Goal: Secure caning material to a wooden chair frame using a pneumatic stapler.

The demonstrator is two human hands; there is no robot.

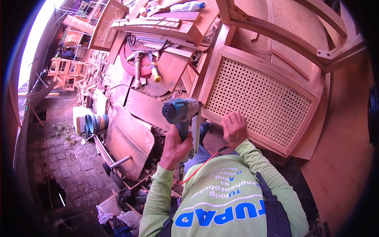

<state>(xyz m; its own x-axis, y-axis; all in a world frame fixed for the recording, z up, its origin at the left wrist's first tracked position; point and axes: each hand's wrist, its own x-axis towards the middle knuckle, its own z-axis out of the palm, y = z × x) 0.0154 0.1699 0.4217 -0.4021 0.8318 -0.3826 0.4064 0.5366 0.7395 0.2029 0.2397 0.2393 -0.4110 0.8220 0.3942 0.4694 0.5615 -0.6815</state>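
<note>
My left hand (176,147) is wrapped round the handle of a teal and grey air nail gun (182,110). The gun's nose reaches the near left corner of a wooden frame; whether it touches the wood I cannot tell. That wooden-framed cane panel (260,100), with woven mesh inside a pale border, lies tilted in front of me to the right. My right hand (234,125) grips its near edge, fingers curled over the border. A red air hose (201,166) runs across my lap near the gun's lower end.
Curved chair-like wooden framing (284,35) rises beyond the panel. A hammer (137,69), a yellow-handled tool (156,73) and a coiled pink hose (127,59) lie among boards. Stacked wood strips (158,23) and a bottle (187,6) are farther off. Blue buckets (96,123) stand left.
</note>
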